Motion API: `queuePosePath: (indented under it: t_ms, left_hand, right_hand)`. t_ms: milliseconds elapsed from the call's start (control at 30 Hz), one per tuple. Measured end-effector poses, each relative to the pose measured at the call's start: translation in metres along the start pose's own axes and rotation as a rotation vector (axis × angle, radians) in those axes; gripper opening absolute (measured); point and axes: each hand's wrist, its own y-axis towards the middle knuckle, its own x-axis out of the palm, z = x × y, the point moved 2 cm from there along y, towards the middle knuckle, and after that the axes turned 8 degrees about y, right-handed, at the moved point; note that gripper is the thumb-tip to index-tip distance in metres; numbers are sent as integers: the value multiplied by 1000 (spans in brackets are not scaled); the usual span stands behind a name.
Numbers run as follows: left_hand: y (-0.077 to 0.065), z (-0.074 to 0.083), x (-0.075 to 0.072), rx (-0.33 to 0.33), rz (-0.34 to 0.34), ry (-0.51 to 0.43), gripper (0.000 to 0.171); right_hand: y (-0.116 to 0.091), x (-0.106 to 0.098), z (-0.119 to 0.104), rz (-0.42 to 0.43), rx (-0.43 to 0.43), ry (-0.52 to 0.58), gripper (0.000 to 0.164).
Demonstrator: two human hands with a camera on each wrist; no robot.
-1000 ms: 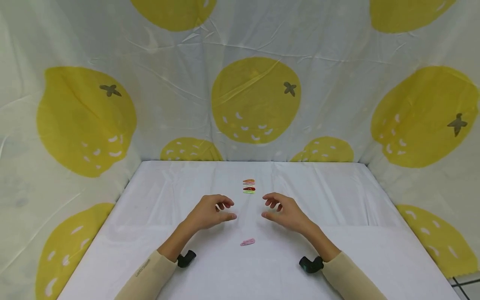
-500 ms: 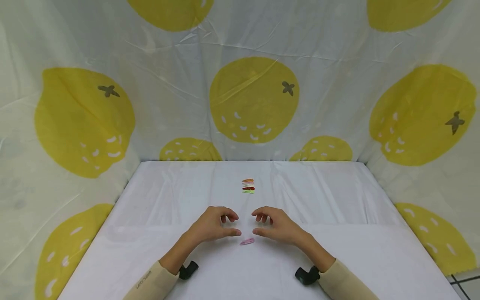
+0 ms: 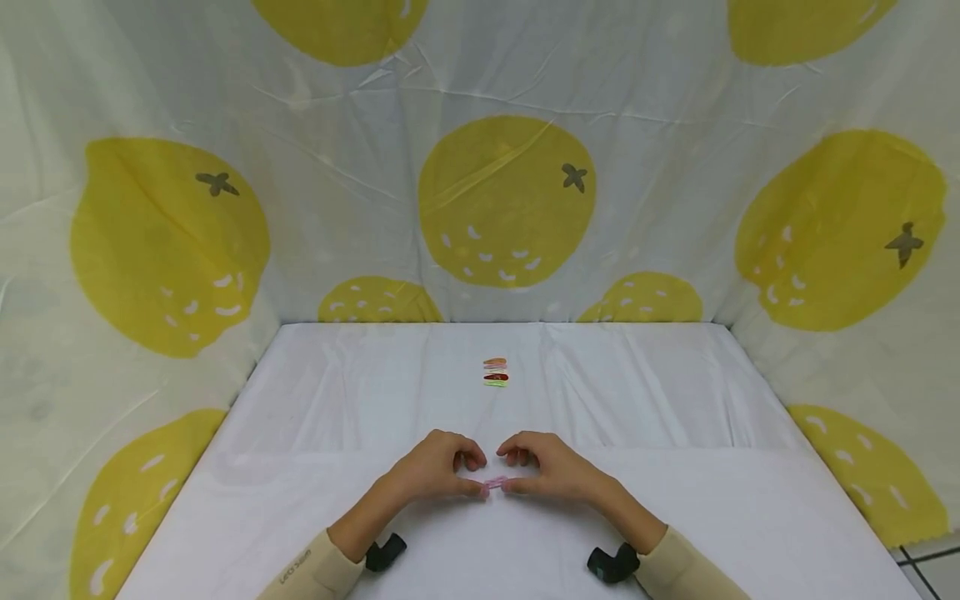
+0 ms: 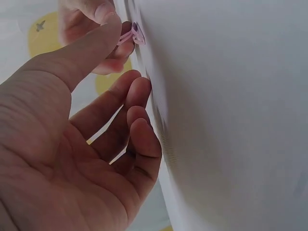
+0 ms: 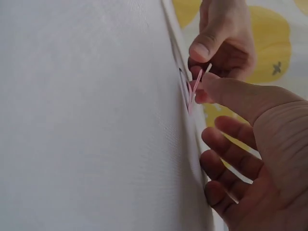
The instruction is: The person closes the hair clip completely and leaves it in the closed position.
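A pink hair clip [image 3: 496, 482] lies on the white-covered table between my two hands. My left hand [image 3: 442, 468] reaches in from the left, its thumb tip right at the clip's left end. From the other side, my right hand [image 3: 551, 468] has its thumb at the clip's right end. In the left wrist view the pink clip [image 4: 137, 36] shows just beyond the thumb, and the other fingers are loosely bent, apart from it. The right wrist view has the clip [image 5: 192, 91] against the thumb tip, its two parts spread in a narrow V.
Farther back on the table [image 3: 360, 383], several hair clips [image 3: 496, 377] in orange, pink, red and yellow-green lie in a neat stack-like row. A white curtain with yellow lemons [image 3: 510, 200] rises around the table's back and sides. Black wrist cameras [image 3: 613, 564] sit below both wrists.
Both hands have come nearer to the body and toward each other, down to the pink hair clip. Their thumbs now reach its two ends; the row of clips stays put.
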Motion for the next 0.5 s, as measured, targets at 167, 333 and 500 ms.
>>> queuePosePath:
  t_ms: [167, 333, 500]
  left_hand:
    - [1, 1, 4, -1, -9, -22, 35]
    - [1, 0, 8, 15, -14, -29, 35]
    - [1, -2, 8, 33, -14, -29, 24]
  right_hand:
    - [-2, 3, 2, -10, 10, -25, 39]
    - [-2, 6, 5, -30, -16, -54, 33]
    - [0, 6, 6, -32, -39, -79, 23]
